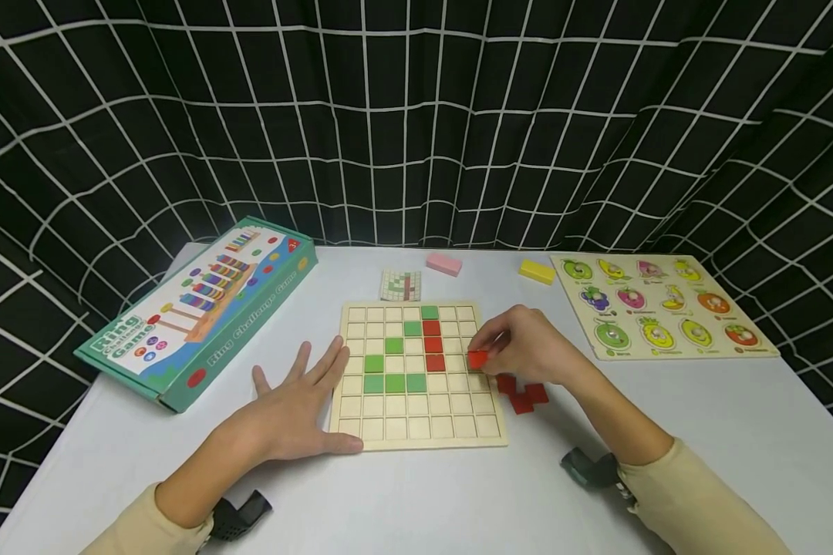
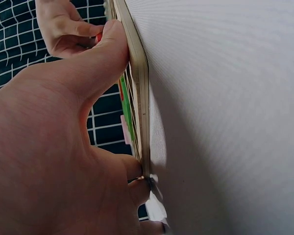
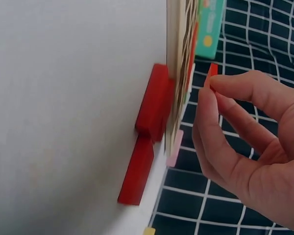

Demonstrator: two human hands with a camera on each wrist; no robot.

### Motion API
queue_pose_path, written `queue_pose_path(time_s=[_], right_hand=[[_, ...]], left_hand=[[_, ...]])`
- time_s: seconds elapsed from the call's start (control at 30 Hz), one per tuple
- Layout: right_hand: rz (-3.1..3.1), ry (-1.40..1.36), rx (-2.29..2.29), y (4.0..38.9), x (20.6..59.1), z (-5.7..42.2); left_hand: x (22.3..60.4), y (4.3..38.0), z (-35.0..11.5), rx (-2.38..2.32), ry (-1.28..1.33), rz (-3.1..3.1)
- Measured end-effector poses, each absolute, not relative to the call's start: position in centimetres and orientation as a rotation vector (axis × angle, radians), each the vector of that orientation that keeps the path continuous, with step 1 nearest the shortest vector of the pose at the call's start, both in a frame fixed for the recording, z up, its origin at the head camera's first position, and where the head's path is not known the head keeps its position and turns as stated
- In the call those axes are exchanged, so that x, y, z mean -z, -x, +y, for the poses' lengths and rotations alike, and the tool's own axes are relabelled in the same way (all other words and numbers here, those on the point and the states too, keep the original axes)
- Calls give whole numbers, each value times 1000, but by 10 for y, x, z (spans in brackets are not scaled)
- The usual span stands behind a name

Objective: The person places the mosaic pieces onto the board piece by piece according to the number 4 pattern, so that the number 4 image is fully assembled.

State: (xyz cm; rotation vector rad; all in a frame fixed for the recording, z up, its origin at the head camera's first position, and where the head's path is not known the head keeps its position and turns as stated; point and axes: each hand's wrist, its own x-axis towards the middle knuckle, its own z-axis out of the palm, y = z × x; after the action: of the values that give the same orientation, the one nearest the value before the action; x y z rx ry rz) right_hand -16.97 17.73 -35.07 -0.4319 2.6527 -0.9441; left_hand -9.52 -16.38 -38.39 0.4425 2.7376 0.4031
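Observation:
A wooden grid board [image 1: 416,428] lies in the middle of the table, with several green tiles [image 1: 395,383] and three red tiles [image 1: 433,344] set in its cells. My left hand [image 1: 288,412] rests at the board's left edge, fingers spread, thumb on the near left corner; in the left wrist view the thumb [image 2: 112,44] touches the rim. Between thumb and fingertips my right hand [image 1: 531,343] pinches a red tile [image 1: 477,359] above the board's right side, as the right wrist view also shows. Loose red tiles [image 1: 522,402] lie beside the board's right edge.
Behind the board lie a small pattern card [image 1: 400,285], a pink block [image 1: 443,264] and a yellow block [image 1: 537,272]. A ring game box [image 1: 201,316] stands at the left. At the right is a fruit picture board [image 1: 655,308]. A black grid curtain [image 1: 416,123] hangs behind.

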Motion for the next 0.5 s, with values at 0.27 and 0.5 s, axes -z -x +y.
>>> queue_pose_path(time_s=[0.27, 0.5], right_hand=[[2634, 419, 948, 168, 351, 164], [2623, 451, 934, 167, 350, 154]], left_hand=[[381, 94, -163, -413, -444, 2734], [380, 93, -163, -419, -441, 2725]])
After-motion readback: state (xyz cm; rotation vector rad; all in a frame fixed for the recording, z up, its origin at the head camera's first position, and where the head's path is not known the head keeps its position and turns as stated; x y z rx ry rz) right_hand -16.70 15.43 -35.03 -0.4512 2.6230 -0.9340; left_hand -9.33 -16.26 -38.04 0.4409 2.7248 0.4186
